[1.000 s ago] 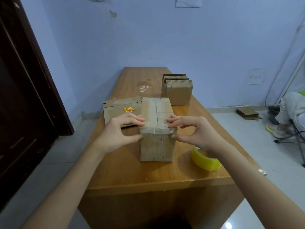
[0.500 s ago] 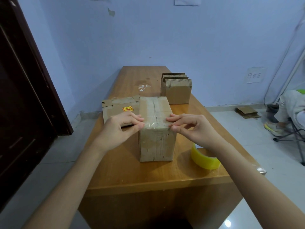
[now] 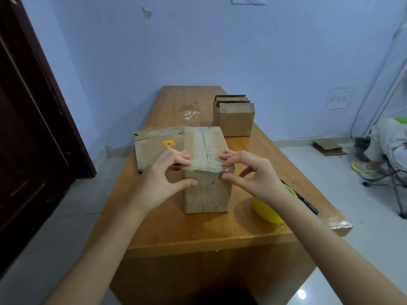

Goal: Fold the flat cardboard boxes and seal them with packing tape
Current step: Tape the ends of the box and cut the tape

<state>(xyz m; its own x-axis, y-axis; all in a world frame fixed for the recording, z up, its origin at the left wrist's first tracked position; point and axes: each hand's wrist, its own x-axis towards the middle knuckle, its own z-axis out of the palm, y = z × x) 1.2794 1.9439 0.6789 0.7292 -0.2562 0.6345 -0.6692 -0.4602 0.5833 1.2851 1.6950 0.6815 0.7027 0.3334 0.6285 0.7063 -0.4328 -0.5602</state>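
A folded cardboard box [image 3: 204, 194] stands upright near the front of the wooden table [image 3: 198, 230]. Clear packing tape [image 3: 203, 146] runs along its top seam and over the front edge. My left hand [image 3: 163, 175] pinches the box's top left front corner, fingers on top and thumb on the front face. My right hand [image 3: 253, 175] pinches the top right front corner the same way. A yellow tape roll [image 3: 264, 211] lies on the table to the right, partly hidden by my right wrist.
A flattened box with a yellow label [image 3: 152, 148] lies behind the left hand. A stack of flat boxes [image 3: 235, 119] stands further back. A dark tool [image 3: 308, 203] lies beside the roll. A dark door [image 3: 33, 128] is left; a seated person [image 3: 387, 142] is right.
Both thumbs have dropped from the top front edge onto the box's front face, over the tape end. The box has stayed in place.
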